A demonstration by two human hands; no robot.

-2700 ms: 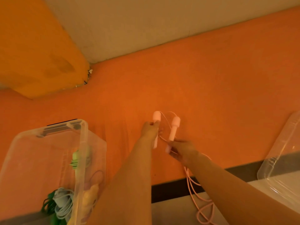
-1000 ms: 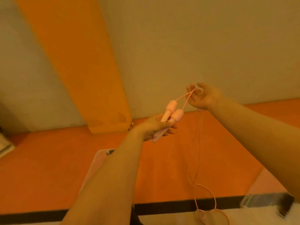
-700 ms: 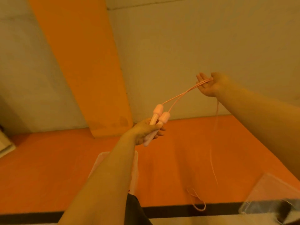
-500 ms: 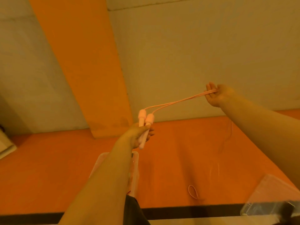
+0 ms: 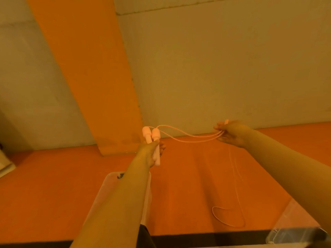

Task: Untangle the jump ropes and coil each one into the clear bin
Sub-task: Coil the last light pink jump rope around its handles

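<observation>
Pink jump rope (image 5: pixel 193 138): 2 handles (image 5: pixel 152 140) clenched together in left hand (image 5: pixel 151 153); right hand (image 5: pixel 231 134) pinches cord strands at right, measuring coil loop; slack hangs near.

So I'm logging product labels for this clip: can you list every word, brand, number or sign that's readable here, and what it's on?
None can be read.
Pink jump rope handles, held in the left hand: no print shows.
Clear bin: a small dark mark near its rim, too blurred to tell whether it is text.
Walls and orange surface: no writing or signs.
</observation>
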